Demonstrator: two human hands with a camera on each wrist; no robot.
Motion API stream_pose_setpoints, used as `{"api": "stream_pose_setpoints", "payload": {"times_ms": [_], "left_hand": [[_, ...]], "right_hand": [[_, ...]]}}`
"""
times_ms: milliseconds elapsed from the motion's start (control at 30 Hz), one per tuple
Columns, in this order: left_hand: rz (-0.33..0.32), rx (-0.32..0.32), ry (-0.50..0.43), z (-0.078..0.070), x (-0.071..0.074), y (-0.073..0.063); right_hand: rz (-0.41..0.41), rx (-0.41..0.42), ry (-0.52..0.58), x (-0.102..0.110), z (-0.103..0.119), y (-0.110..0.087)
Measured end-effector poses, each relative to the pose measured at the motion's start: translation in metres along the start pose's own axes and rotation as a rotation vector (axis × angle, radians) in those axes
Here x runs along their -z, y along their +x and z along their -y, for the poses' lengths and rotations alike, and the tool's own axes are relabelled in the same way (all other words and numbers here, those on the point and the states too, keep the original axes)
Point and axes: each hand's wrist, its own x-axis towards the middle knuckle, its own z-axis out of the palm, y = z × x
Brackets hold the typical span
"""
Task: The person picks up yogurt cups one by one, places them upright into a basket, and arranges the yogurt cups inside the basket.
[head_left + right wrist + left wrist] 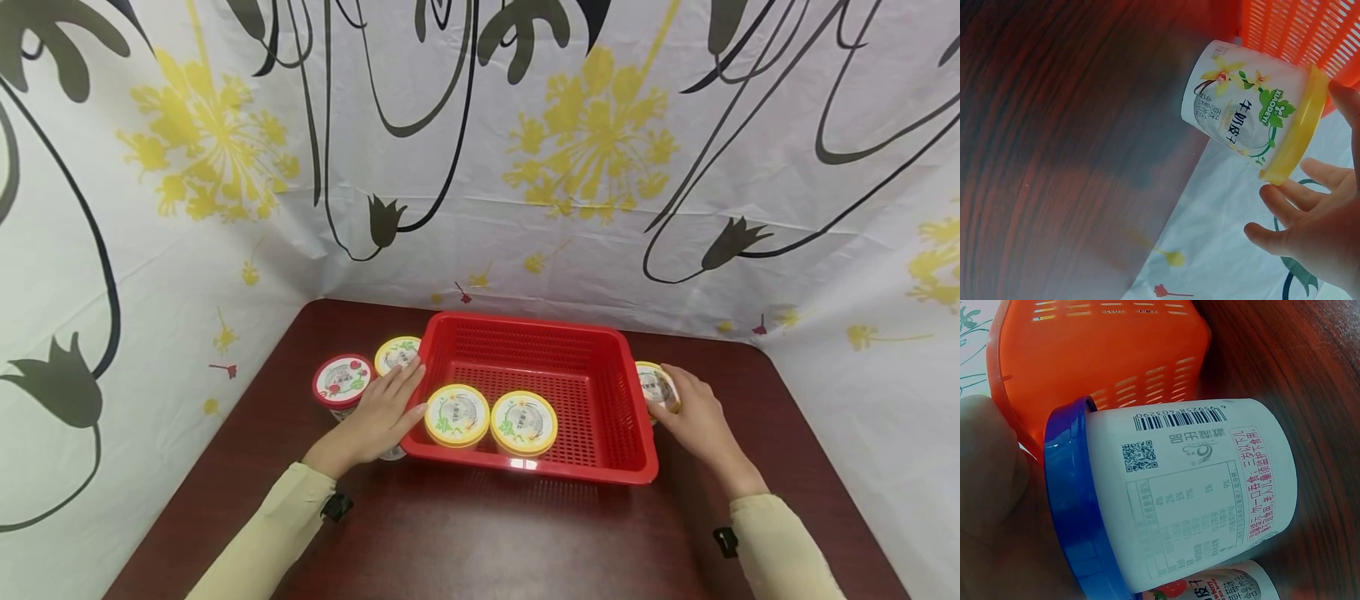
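Note:
A red perforated plastic basket (592, 327) stands on the table. My left hand (375, 417) lies at its left rim, fingers extended and thumb spread toward the front corner. Beneath that hand is a white paper cup with a blue lid (1191, 487), mostly hidden in the head view. Beyond the basket's right wall, my right hand (697, 412) grips a white cup with a yellow lid (1247, 103) by the lid, thumb and fingers on opposite sides. Inside the basket, along the front, are two yellow-lidded cups (457, 415), side by side.
Left of the basket stand a red-lidded cup (343, 380) and another yellow-lidded cup (396, 353), partly covered by my left hand. The dark wood table (480, 542) stretches in front. Patterned white cloth (480, 167) hangs behind and along both sides.

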Motion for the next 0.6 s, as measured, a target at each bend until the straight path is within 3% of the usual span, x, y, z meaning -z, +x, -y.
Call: {"api": "stream_pose_setpoints", "payload": {"times_ms": [333, 600], "left_hand": [[-0.009, -0.005, -0.001, 0.0, -0.0003, -0.0001], [-0.006, -0.001, -0.002, 0.0, -0.0004, 0.0002]], "right_hand": [[0.003, -0.012, -0.006, -0.0041, -0.0002, -0.0007], [-0.029, -0.081, -0.002, -0.0071, -0.002, -0.0032]]}}
